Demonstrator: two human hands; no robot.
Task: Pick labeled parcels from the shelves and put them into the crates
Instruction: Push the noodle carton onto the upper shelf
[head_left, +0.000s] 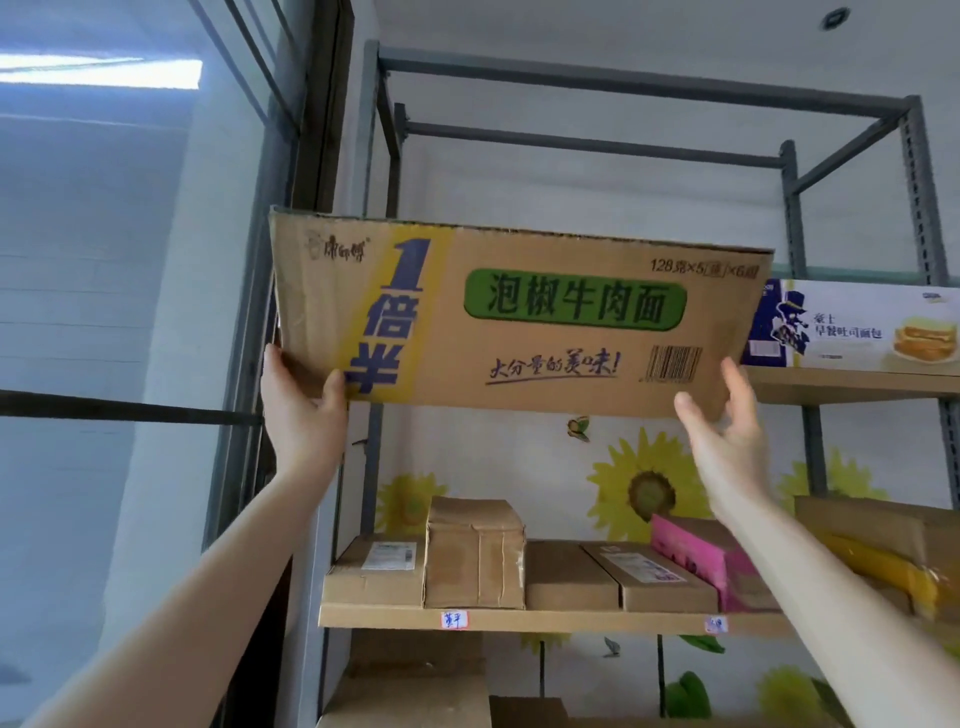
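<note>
Left hand (298, 410): your arm is raised. The thumb lies on the front face of the carton (519, 317) at its bottom left corner, and the other fingers are hidden behind it. The hand grips that corner.

Carton: you hold it in the air in front of the grey shelf frame (387, 130), level with the upper shelf and above the row of boxes on the lower shelf board (519, 619). The long face is toward you, with the left end a little higher than the right.
- Material: brown corrugated cardboard.
- Left: slanted yellow band with large blue characters, and a faint logo above it.
- Middle: green rounded panel with dark characters, and a blue script line under it.
- Right: barcode at the bottom, small print at the top.

Right hand (727, 431): the fingers are straight and spread, with the thumb held apart, at the carton's bottom right corner. The fingertips overlap that corner; you cannot tell whether they press on it.

Lower shelf board, left to right:
- flat box (374, 571) with a white label on top
- tall taped box (475, 556) touching it
- plain box (569, 577)
- long box (654, 577) with a label on top
- pink box (701, 556) beside the long box

Upper right: a white bread box (852, 325) sits on the upper shelf, just beside the carton's right end.
</note>
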